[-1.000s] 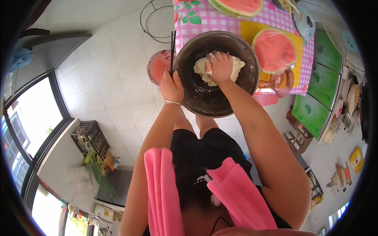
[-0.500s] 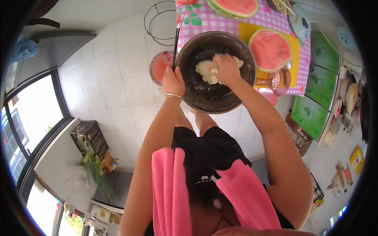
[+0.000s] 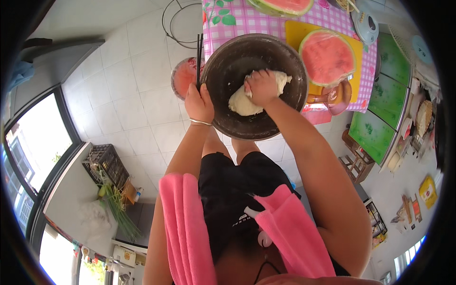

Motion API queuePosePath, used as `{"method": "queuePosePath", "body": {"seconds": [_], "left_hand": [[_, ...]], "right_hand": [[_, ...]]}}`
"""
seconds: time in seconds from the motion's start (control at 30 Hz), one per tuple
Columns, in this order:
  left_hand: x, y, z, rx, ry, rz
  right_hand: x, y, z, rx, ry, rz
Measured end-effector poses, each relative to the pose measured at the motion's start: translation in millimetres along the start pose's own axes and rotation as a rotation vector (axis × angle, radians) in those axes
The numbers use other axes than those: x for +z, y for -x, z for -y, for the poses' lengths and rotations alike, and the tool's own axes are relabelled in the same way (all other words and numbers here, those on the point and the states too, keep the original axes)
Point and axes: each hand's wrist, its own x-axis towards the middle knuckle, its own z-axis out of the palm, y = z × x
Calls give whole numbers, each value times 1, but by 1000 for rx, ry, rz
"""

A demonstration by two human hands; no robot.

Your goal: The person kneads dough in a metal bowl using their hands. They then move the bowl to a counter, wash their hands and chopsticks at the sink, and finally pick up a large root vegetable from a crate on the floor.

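Observation:
A large dark metal bowl is in front of me, at the near edge of the table. In it lies a lump of pale dough, with floury smears on the bowl's wall around it. My right hand is closed on the top of the dough, its fingers curled into it; the fingertips are partly hidden. At the bowl's left rim, my left hand grips the edge with a pair of dark chopsticks held upright against it.
On the checked tablecloth, a cut watermelon half sits on a yellow board. A brown handled pan is right of the bowl. A reddish round container and a wire stand are left; a wooden stool stands right.
The dough looks gathered into a longer lump lower in the bowl, and my right hand has shifted slightly left and down onto it. My left hand and the chopsticks appear farther left.

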Motion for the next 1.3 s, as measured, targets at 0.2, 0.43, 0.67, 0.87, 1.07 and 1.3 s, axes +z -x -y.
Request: {"method": "queuePosePath", "body": {"seconds": [0.2, 0.43, 0.67, 0.87, 1.07, 1.3], "left_hand": [[3, -2, 0, -10, -22, -2], [1, -2, 1, 21, -74, -22], [3, -1, 1, 43, -67, -40], [5, -1, 6, 66, -61, -66], [4, -3, 2, 44, -52, -49], [0, 0, -3, -8, -44, 5]], "right_hand": [[-17, -67, -7, 327, -108, 367], [-35, -34, -44, -44, -636, 276], [-35, 0, -1, 118, -54, 355], [-14, 17, -21, 568, -757, 431], [-96, -2, 15, 493, -15, 255], [-44, 20, 47, 61, 69, 193]]}}
